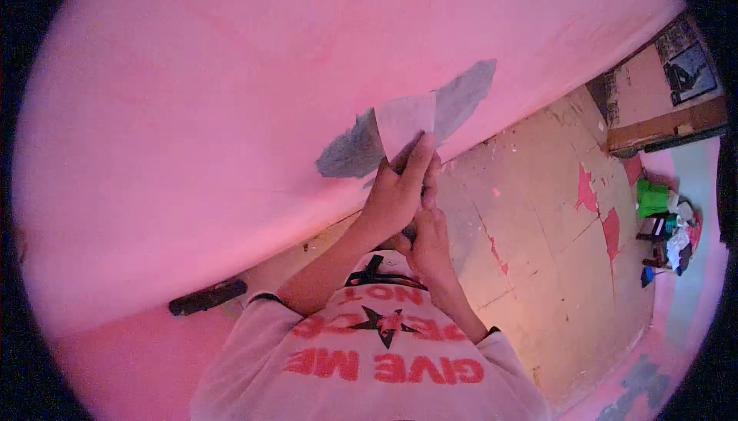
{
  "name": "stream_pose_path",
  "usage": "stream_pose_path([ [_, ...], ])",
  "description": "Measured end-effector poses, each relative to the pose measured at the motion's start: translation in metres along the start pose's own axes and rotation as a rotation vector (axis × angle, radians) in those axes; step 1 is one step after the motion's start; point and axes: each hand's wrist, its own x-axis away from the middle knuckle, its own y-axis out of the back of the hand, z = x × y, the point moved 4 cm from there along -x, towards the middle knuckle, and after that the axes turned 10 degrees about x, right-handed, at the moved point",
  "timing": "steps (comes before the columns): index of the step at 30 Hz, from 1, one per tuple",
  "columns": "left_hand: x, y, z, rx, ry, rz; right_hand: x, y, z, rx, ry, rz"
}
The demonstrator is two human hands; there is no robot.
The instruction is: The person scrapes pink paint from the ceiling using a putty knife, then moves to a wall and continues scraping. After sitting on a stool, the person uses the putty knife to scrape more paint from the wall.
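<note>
Pink wall with a grey bare patch where paint is gone; left hand raised against the wall, fingers pinching a loose pale flap of paint at the patch; right hand just below, touching the left, grip unclear; worn floor at right.

Pink wall with grey patch; worn yellowish floor, flaking red.

the wall is pink, with a bare grey patch. the sheet is pale greyish pink. the floor is worn yellow with red flecks. the shirt is pale with red lettering.
</note>
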Motion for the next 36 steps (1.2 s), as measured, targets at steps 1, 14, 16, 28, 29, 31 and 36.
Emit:
stream_pose_path([
  [1,-0.001,0.000,0.001,0.007,-0.004,-0.006,-0.004,0.003,-0.006,0.008,-0.003,0.006],
  [14,0.013,0.007,-0.001,0.047,-0.052,-0.059,0.010,-0.008,0.005,0.313,0.124,-0.030],
  [16,0.014,0.008,0.000,0.009,-0.095,-0.078,0.011,-0.006,-0.003,0.042,-0.028,-0.069],
  [28,0.006,-0.001,-0.004,0.056,-0.058,-0.033,0.003,-0.002,0.010,0.025,-0.067,-0.048],
  [29,0.007,0.001,-0.001,0.049,-0.052,-0.017,0.006,-0.002,0.008,-0.003,-0.068,-0.027],
  [31,0.011,0.000,0.000,0.039,-0.047,0.002,0.010,-0.002,0.003,-0.033,-0.066,-0.009],
  [36,0.009,-0.001,-0.001,0.048,-0.063,0.038,0.008,0.004,0.004,0.049,-0.021,0.031],
])
